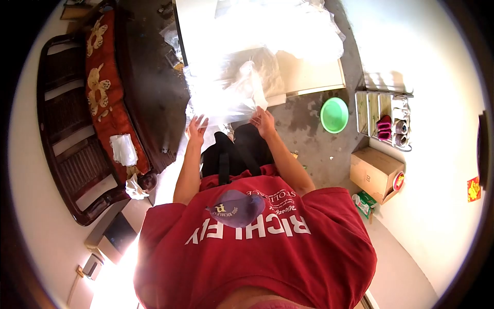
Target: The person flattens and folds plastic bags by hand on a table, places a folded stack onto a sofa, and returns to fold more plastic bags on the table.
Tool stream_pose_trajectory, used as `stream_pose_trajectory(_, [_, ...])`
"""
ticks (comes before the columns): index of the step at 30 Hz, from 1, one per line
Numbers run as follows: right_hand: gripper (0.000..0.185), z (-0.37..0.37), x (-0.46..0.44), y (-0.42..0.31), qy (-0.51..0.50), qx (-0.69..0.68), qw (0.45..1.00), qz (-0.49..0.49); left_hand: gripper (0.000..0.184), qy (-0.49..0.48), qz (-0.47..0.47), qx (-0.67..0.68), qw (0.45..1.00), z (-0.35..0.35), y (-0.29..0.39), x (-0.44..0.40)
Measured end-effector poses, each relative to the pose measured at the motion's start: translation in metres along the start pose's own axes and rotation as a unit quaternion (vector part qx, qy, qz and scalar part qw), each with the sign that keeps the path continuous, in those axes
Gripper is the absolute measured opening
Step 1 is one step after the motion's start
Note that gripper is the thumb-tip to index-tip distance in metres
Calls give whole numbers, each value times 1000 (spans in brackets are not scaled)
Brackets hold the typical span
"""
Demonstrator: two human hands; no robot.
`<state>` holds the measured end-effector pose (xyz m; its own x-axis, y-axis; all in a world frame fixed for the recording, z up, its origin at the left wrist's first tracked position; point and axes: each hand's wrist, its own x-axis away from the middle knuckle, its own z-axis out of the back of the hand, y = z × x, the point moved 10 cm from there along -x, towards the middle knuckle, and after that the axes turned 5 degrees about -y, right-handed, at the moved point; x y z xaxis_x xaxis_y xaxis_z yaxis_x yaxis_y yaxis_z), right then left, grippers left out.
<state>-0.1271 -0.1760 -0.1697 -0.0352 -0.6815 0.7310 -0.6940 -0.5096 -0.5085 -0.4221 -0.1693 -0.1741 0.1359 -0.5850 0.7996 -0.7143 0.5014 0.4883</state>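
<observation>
A clear plastic bag (224,110) stretches between my two hands above the front edge of a table (314,77). My left hand (196,130) is closed on the bag's near left corner. On the other side, my right hand (263,122) pinches the near right edge. A crumpled white piece (251,82) shows in or under the plastic; I cannot tell which. Strong glare washes out much of the bag and the tabletop. More clear plastic (314,31) lies heaped at the far end.
A dark wooden bench (67,121) with a red flowered cushion (105,77) stands to the left. On the right are a green basin (334,115), a shoe rack (368,110) with shoes, and a cardboard box (378,172). My legs (239,149) are close below the table edge.
</observation>
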Motion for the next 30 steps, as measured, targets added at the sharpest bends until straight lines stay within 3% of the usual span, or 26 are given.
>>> stream_pose_trajectory(2, [12, -10, -16, -16, -12, 67, 997, 25, 30, -52, -5, -56, 997, -20, 17, -4])
stream_pose_trajectory(4, [9, -30, -8, -65, 10, 63, 981, 182, 28, -148, -93, 13, 984, -45, 51, -6])
stream_pose_trajectory(5, [7, -43, 1, -82, -5, 20, 975, 220, 26, -118, -102, 47, 987, -38, 61, -7])
stream_pose_trajectory(6, [7, -52, 8, -89, -8, 21, 975, 219, 26, -105, -144, 95, 979, -29, 69, -9])
stream_pose_trajectory(8, [8, -47, 19, -89, 16, -26, 981, 193, 25, 8, -135, 104, 985, 17, 51, -18])
stream_pose_trajectory(10, [7, -12, 7, -66, 46, -47, 983, 172, 23, 54, -120, 69, 989, 59, 11, -32])
stream_pose_trajectory(11, [7, 5, 2, -49, 70, 22, 989, 130, 28, 71, -57, -33, 995, 62, -8, -26])
stream_pose_trajectory(12, [7, 17, 1, -37, 93, 90, 988, 87, 27, 63, 9, -118, 991, 30, -9, 11])
stream_pose_trajectory(14, [8, 11, 9, -36, 96, 86, 986, 104, 31, -85, 64, -215, 971, -7, -27, 19])
stream_pose_trajectory(16, [8, -4, 20, -45, 54, 44, 982, 176, 42, -210, 38, -227, 950, -50, -37, 26])
stream_pose_trajectory(17, [8, -6, 24, -44, 57, 42, 981, 178, 59, -281, 60, -169, 943, -73, -41, 32])
stream_pose_trajectory(20, [8, 0, 31, -47, 74, 93, 973, 197, 75, -218, 100, -83, 967, -94, -50, 23])
stream_pose_trajectory(22, [9, 9, 36, -53, 101, 243, 932, 250, 85, -212, 114, -65, 968, -102, -45, 16])
stream_pose_trajectory(24, [10, 15, 40, -53, 105, 303, 908, 271, 83, -166, 55, -31, 984, -104, -20, 13])
stream_pose_trajectory(25, [11, 12, 44, -56, 103, 363, 880, 289, 67, -115, 30, -20, 993, -104, -6, 18])
stream_pose_trajectory(26, [11, 15, 46, -54, 105, 362, 880, 288, 67, -115, 32, -22, 993, -97, -7, 8])
stream_pose_trajectory(28, [12, 14, 39, -41, 68, 371, 900, 218, 48, -110, -3, -51, 993, -85, 6, -5])
stream_pose_trajectory(29, [12, 13, 40, -40, 67, 370, 901, 217, 28, -61, -14, -53, 997, -69, 8, -9])
stream_pose_trajectory(30, [14, 12, 42, -27, 54, 224, 965, 124, 28, -59, -15, -52, 997, -57, 6, -16])
